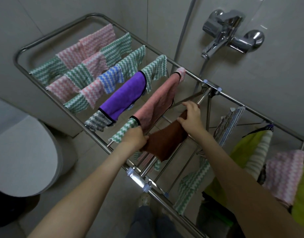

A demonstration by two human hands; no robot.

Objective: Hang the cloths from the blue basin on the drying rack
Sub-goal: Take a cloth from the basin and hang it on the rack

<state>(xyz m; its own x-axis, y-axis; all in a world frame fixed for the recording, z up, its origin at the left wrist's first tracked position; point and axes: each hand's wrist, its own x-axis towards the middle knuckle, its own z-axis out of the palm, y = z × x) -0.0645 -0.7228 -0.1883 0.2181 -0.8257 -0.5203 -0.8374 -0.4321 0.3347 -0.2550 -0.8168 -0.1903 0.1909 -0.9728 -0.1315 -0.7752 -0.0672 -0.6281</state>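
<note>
Grips the near end of the brown cloth (166,140) with the left hand (135,137), fingers curled round it. Pinches the far edge with the right hand (190,117). Holds the cloth stretched over a rail of the drying rack (94,15), just right of the pink cloth (159,100).

Head camera, wide-angle (edges bowed), looks forward-down from above, close over drying rack (94,15); single view.

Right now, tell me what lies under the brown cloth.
Under the brown cloth, a pink striped cloth and a green zigzag cloth peek out below its near edge. The rod of the drying rack directly beneath it is covered.
</note>
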